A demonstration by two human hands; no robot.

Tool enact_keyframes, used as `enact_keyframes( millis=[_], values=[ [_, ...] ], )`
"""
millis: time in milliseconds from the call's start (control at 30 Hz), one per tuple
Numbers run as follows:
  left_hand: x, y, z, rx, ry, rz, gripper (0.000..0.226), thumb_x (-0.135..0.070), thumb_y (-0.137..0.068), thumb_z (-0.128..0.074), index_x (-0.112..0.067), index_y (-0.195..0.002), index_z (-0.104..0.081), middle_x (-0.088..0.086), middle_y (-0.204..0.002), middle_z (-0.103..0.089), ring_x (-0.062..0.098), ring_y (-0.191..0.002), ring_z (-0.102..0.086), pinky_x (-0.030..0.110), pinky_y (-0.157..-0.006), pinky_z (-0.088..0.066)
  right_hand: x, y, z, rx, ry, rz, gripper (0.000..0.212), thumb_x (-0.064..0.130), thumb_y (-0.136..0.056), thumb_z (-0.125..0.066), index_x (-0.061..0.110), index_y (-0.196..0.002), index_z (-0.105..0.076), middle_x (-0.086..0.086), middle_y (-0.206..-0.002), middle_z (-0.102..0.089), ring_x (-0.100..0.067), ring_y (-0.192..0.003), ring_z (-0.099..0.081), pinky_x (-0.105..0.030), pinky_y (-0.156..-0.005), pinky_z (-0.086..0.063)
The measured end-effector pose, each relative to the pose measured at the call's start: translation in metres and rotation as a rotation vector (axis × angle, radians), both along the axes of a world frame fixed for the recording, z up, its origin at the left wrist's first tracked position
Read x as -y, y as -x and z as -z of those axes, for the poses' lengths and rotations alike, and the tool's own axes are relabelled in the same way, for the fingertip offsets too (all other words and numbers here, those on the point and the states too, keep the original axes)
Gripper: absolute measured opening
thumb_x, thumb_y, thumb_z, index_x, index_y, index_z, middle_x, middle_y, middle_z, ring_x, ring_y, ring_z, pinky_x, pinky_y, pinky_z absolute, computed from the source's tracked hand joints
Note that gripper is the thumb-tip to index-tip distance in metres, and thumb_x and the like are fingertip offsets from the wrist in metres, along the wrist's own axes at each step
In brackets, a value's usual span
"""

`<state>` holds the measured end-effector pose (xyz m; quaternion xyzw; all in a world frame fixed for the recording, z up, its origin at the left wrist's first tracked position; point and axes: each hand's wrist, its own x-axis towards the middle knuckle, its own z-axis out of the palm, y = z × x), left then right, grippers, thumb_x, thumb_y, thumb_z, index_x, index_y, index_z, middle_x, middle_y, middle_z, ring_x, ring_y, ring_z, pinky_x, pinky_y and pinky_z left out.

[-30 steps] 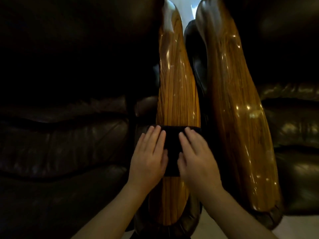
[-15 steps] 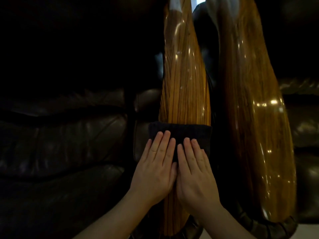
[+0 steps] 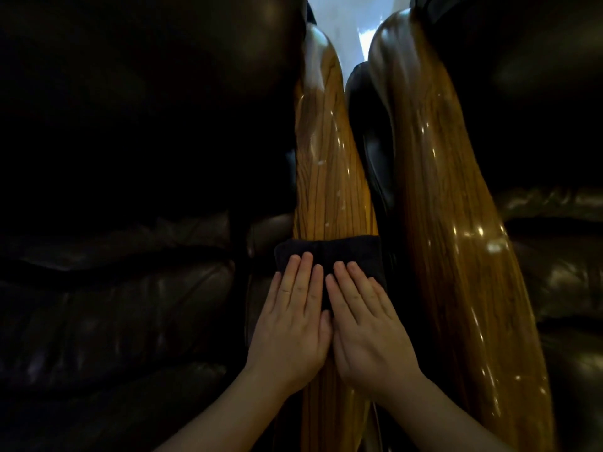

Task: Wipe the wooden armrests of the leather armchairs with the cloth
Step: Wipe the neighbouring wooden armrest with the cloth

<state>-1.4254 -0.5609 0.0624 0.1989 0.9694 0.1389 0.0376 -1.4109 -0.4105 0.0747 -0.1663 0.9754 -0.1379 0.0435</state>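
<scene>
On left armrest (image 3: 329,177): left hand (image 3: 293,324), right hand (image 3: 365,327), fingers flat, gripping nothing, pressing dark cloth (image 3: 329,252); far stretch apparently unwiped; right armrest (image 3: 456,256) untouched.

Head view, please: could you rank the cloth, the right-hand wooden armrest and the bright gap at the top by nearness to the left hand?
1. Cloth, under the left hand's fingers.
2. Right-hand wooden armrest, across to the right.
3. Bright gap, at the top.

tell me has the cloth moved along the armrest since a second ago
Cannot tell. The head camera shifts between pictures, and the cloth sits at much the same stretch of the left armrest under both hands, with no clear slide either way.
</scene>
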Motion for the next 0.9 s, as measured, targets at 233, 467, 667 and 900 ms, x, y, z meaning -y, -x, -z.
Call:
enact_keyframes(
  millis=[233, 467, 667, 900],
  values=[
    [-0.006, 0.055, -0.013, 0.060, 0.004, -0.019, 0.059, -0.041, -0.099, -0.008, -0.010, -0.149, 0.001, 0.009, -0.158, 0.011, 0.019, -0.145, 0.015, 0.044, -0.118, -0.009, -0.007, 0.057, -0.012, -0.012, -0.005, -0.008, 0.056, 0.031, -0.098, -0.028, 0.009, -0.149, -0.024, -0.010, -0.159, -0.015, -0.020, -0.148, -0.003, -0.043, -0.119, -0.011],
    [-0.009, 0.107, -0.022, 0.116, -0.012, -0.024, 0.061, -0.045, -0.094, 0.002, -0.015, -0.146, 0.014, 0.004, -0.156, 0.024, 0.013, -0.140, 0.028, 0.039, -0.119, 0.002, -0.011, 0.107, -0.015, -0.026, 0.026, -0.020, 0.056, 0.034, -0.098, -0.022, 0.011, -0.149, -0.018, -0.008, -0.160, -0.012, -0.017, -0.148, 0.001, -0.039, -0.119, -0.004],
    [-0.008, 0.139, -0.022, 0.146, -0.005, -0.005, 0.059, -0.046, -0.094, 0.002, -0.018, -0.143, 0.019, 0.002, -0.154, 0.029, 0.011, -0.138, 0.032, 0.038, -0.118, 0.004, -0.014, 0.138, -0.019, -0.010, 0.071, -0.023, 0.057, 0.034, -0.098, -0.021, 0.014, -0.151, -0.016, -0.005, -0.161, -0.008, -0.014, -0.147, 0.005, -0.042, -0.120, -0.008],
    [-0.010, 0.169, -0.025, 0.198, -0.002, -0.002, 0.059, -0.050, -0.091, 0.005, -0.022, -0.140, 0.025, -0.002, -0.150, 0.036, 0.007, -0.134, 0.037, 0.036, -0.115, 0.009, -0.018, 0.168, -0.020, 0.020, 0.126, -0.041, 0.059, 0.035, -0.097, -0.022, 0.016, -0.152, -0.014, -0.002, -0.161, -0.005, -0.010, -0.146, 0.010, -0.040, -0.120, -0.006]
  ],
)
